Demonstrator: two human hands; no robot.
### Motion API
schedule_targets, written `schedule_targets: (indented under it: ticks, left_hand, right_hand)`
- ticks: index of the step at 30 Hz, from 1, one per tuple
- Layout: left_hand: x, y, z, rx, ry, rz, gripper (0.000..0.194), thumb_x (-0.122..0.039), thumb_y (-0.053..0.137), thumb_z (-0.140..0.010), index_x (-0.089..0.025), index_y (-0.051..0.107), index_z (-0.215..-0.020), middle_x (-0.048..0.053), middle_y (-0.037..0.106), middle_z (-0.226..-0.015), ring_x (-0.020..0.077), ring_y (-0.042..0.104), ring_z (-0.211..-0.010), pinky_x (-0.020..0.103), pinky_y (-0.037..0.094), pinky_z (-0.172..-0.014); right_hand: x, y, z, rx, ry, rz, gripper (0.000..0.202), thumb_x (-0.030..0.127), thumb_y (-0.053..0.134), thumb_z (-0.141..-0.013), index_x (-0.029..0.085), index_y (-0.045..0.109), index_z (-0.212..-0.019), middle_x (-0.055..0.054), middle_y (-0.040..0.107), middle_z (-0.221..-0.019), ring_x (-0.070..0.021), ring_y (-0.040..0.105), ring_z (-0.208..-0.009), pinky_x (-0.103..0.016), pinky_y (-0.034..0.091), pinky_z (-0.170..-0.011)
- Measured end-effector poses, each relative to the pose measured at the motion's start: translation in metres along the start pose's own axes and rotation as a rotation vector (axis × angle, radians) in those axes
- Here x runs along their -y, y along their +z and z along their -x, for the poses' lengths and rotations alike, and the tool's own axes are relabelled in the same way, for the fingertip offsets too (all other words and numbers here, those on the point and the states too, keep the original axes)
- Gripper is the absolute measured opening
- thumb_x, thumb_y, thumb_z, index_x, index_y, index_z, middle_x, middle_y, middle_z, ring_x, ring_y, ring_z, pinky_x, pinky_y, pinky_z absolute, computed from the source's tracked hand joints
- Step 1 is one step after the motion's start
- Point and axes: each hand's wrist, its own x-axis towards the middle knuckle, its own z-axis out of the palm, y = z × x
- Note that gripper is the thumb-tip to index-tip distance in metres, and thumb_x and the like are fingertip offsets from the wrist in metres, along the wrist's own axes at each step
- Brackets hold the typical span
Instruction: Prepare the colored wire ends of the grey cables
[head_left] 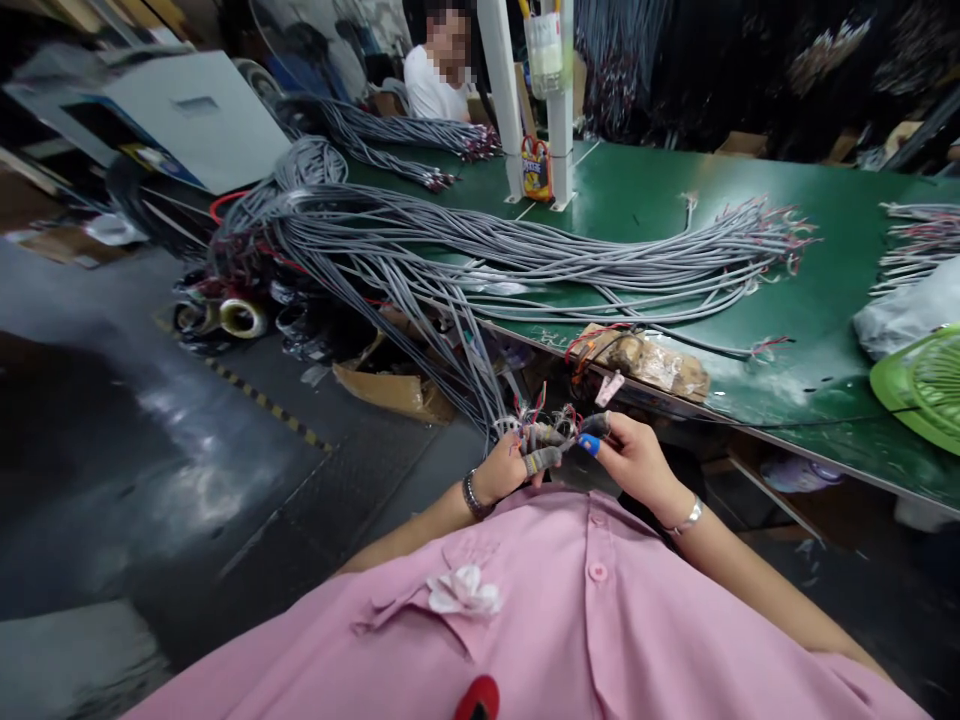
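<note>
My left hand, with grey wraps on its fingers, is closed round the stripped ends of several grey cables. Red, green and bare strands fan out above its fingers. Close beside it, my right hand pinches at these wire ends, with blue tape round the thumb and a dark wrap on a finger. The held cables hang over the bench's front edge from a large grey cable bundle lying along the green bench. Exactly which strands sit between the right fingertips is too small to tell.
A tape-wrapped block and a pink clip sit at the bench edge. At right stands a green fan. White posts rise from the bench; a person is behind. A cardboard box lies below.
</note>
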Motion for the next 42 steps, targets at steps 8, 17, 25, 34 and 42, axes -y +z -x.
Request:
schedule_targets:
  ticks: [8, 17, 25, 34, 42]
  left_hand:
    - [0.002, 0.007, 0.007, -0.393, 0.263, -0.186, 0.035, -0.031, 0.087, -0.065, -0.016, 0.07, -0.092, 0.005, 0.071, -0.083, 0.0155, 0.066, -0.077, 0.029, 0.054, -0.078]
    - [0.006, -0.004, -0.005, -0.278, 0.159, 0.309, 0.045, -0.033, 0.088, -0.063, -0.014, 0.062, -0.095, -0.001, 0.068, -0.067, 0.008, 0.057, -0.044, 0.015, 0.034, -0.036]
    - [0.025, -0.009, -0.011, -0.058, 0.034, 0.707, 0.045, -0.032, 0.089, -0.059, -0.014, 0.058, -0.086, -0.002, 0.064, -0.062, 0.005, 0.051, -0.035, 0.012, 0.025, -0.03]
    - [0.022, -0.004, -0.008, -0.017, -0.057, 0.589, 0.046, -0.032, 0.089, -0.059, -0.014, 0.054, -0.083, -0.001, 0.067, -0.061, 0.0074, 0.054, -0.034, 0.012, 0.029, -0.029]
    - [0.009, -0.019, -0.007, 0.028, 0.036, 0.471, 0.04, -0.032, 0.088, -0.06, -0.012, 0.057, -0.075, 0.002, 0.068, -0.062, 0.0078, 0.055, -0.036, 0.012, 0.031, -0.031]
  right_hand:
    - [-0.009, 0.011, 0.01, -0.025, 0.254, -0.408, 0.029, 0.044, 0.072, -0.081, 0.017, 0.065, -0.074, 0.001, 0.06, -0.064, -0.0122, 0.049, -0.058, -0.025, 0.04, -0.055]
    - [0.015, 0.009, 0.013, 0.058, 0.169, -0.555, 0.028, 0.044, 0.069, -0.085, 0.016, 0.069, -0.079, -0.001, 0.06, -0.067, -0.0118, 0.049, -0.059, -0.025, 0.04, -0.055]
    - [0.023, 0.024, 0.012, -0.106, 0.297, -0.955, 0.028, 0.031, 0.077, -0.08, 0.024, 0.066, -0.105, -0.005, 0.074, -0.096, -0.0094, 0.052, -0.054, -0.023, 0.043, -0.051]
    - [0.027, 0.035, 0.013, 0.044, 0.108, -0.686, 0.039, 0.026, 0.065, -0.088, 0.026, 0.054, -0.126, -0.009, 0.071, -0.119, -0.0195, 0.07, -0.092, -0.035, 0.057, -0.081]
    - [0.004, 0.015, 0.012, 0.036, -0.307, 0.141, 0.037, 0.01, 0.053, -0.087, 0.023, 0.06, -0.12, -0.007, 0.069, -0.095, -0.0203, 0.065, -0.084, -0.034, 0.052, -0.076]
